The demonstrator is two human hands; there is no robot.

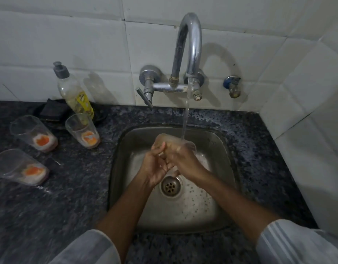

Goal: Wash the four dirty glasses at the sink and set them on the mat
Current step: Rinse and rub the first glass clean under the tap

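Note:
Over the steel sink [223, 149] both my hands hold one clear glass [189, 144] under the running water. My right hand [185, 159] grips its side. My left hand [155, 166] holds it from the left, fingers curled at its mouth. The glass is largely hidden by my fingers. Three dirty glasses with orange residue at the bottom stand on the dark counter to the left: one at the back [82, 130], one further left [33, 133], one nearest me [19, 166].
A curved chrome tap [189, 46] pours a thin stream into the sink. A soap bottle [73, 90] and a black cloth [54, 109] sit at the back left by the tiled wall. Speckled granite counter [69, 187] surrounds the sink; a white tiled wall closes the right side.

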